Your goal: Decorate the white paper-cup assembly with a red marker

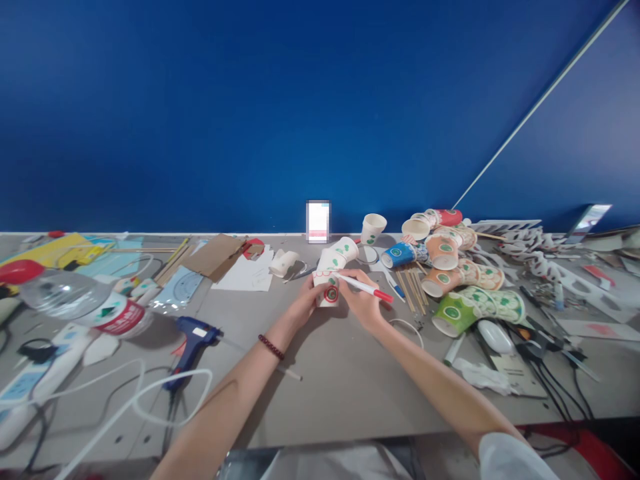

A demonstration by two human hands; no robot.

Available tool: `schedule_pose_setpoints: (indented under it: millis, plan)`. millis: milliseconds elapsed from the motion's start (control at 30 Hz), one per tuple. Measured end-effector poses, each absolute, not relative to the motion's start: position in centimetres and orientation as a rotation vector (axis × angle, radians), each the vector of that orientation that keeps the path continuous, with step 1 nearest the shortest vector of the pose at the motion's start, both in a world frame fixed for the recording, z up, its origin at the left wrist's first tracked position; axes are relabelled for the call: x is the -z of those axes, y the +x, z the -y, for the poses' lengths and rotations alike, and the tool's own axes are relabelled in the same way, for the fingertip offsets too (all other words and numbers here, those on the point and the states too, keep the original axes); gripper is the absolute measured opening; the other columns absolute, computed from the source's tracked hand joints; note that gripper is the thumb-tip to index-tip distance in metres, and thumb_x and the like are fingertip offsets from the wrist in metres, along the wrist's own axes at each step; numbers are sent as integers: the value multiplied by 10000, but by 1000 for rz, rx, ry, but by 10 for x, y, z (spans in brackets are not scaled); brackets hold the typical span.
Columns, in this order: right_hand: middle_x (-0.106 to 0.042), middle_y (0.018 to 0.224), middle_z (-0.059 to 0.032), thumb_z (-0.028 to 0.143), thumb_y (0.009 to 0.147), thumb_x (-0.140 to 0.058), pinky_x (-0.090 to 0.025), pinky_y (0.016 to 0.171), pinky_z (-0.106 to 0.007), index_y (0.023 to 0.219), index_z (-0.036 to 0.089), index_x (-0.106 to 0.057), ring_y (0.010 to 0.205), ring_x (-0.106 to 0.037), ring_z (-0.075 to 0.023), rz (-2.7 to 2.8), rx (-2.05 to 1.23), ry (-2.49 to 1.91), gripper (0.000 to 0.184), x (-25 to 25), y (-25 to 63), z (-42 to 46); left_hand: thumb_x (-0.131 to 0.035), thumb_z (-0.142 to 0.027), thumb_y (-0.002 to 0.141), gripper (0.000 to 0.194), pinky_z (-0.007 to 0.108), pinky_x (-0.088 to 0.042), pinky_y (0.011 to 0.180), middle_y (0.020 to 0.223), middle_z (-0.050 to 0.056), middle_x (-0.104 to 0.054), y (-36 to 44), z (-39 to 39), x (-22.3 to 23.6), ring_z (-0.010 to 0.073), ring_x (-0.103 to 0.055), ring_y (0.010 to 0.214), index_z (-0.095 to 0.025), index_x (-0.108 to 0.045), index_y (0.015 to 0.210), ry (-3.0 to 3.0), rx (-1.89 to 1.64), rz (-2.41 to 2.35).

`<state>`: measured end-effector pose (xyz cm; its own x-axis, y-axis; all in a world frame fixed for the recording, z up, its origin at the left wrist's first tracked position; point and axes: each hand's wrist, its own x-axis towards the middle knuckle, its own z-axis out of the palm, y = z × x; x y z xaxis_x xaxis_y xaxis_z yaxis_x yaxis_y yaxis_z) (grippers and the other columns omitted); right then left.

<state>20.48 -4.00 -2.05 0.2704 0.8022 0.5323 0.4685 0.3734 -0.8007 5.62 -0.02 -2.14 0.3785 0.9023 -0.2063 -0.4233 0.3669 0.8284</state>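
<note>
My left hand is closed around the left side of a white paper cup that bears a red-ringed round emblem and red scalloped marks near its top. In my right hand is a red-and-white marker; its tip end reaches the upper part of the cup, and its red end points right. The fingers of this hand lie close against the cup's right side. Right behind it, more white cups with green prints lie joined in a bent row. A beaded bracelet circles my left wrist.
Printed paper cup chains lie at the right beside wooden sticks. A blue glue gun, a plastic bottle and a power strip occupy the left. A white cup stands at the back near a lit phone.
</note>
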Motion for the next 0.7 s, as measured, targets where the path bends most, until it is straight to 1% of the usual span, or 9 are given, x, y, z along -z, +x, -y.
schedule_pose_setpoints:
  millis: [100,267,467,700]
  plan:
    - [-818,978,-52,309,891,-664,-632,838,-399,943,255,-734,917,-780,-260,1384,-336,-1259,103,20,204,40,-820,-205,695,349,352,-526,882,1056,87,-776,55,-1,22,254,-704,979,-187,-731,1032,780,-962,-741]
    - [-821,1017,-63,306,883,-651,-631,850,-425,915,257,-730,950,-783,-277,1403,-327,-1247,98,21,203,39,-784,-205,704,312,353,-539,877,1108,97,-785,54,1,18,279,-701,1039,-209,-765,1015,811,-965,-723]
    - [-822,1016,-65,295,872,-646,-632,849,-416,880,252,-725,950,-785,-267,1404,-325,-1230,91,22,202,39,-785,-223,686,324,388,-540,923,1154,110,-780,55,-1,20,323,-689,1124,-202,-768,1009,832,-962,-676]
    - [-820,1037,-65,276,864,-643,-622,881,-433,888,259,-714,985,-780,-272,1393,-346,-1215,77,21,201,40,-781,-193,685,361,380,-529,943,1139,97,-776,54,-1,19,284,-692,1079,-175,-749,1044,779,-957,-683]
